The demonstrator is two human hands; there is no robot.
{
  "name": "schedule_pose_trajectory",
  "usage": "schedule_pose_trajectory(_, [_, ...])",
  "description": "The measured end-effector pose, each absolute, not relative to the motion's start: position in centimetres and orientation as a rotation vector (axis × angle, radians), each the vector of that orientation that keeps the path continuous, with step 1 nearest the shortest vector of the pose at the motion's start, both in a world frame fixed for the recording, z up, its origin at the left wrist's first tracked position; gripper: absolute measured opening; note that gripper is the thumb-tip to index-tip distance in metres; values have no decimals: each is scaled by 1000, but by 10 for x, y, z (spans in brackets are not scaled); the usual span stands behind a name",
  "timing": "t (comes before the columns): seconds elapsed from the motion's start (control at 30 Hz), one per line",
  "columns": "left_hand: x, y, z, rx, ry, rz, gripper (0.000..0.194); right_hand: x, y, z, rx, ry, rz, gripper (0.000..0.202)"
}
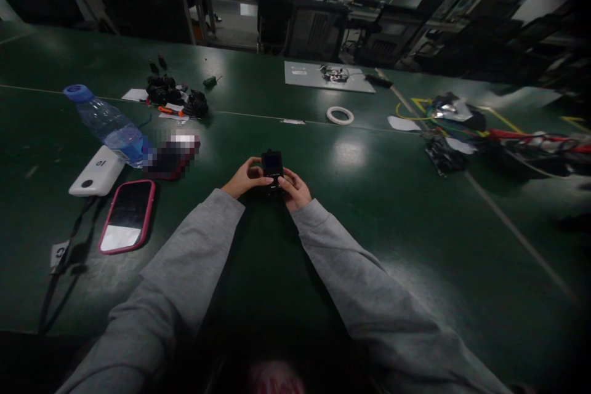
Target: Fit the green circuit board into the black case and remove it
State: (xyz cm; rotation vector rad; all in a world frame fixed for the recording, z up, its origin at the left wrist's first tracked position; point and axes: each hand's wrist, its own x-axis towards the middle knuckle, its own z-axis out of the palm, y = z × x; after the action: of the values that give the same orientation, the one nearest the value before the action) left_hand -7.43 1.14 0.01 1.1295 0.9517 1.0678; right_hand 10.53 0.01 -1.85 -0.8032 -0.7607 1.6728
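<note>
A small black handheld device (272, 163) with a dark screen on its upper part and buttons below stands over the green table, between my two hands. My left hand (244, 178) is closed on its left side, the thumb lying across the buttons. From the right, my right hand (296, 189) grips it too, with the thumb on the lower face near the buttons. The fingers behind the device are partly hidden. What kind of device it is, I cannot make out.
Left of me are a pink-edged phone (127, 217), a white power bank (96, 173) and a tilted water bottle (111, 126). Farther off lie black cables (175, 95), a screwdriver (211, 81), a tape roll (340, 115) and a grey board (305, 74). Wires (455, 114) clutter the right.
</note>
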Motion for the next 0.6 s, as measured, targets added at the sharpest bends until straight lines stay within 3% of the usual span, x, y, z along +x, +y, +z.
schedule_pose_trajectory(0.33, [-74, 14, -4, 1126, 957, 1062, 67, 107, 4, -23, -836, -839, 1621, 64])
schedule_pose_trajectory(0.5, [-72, 13, -2, 1067, 962, 1064, 68, 101, 1, -27, -905, -1003, 1361, 66])
schedule_pose_trajectory(0.6, [-68, 12, 0, 1025, 922, 1098, 69, 100, -2, -27, -1005, -1175, 968, 57])
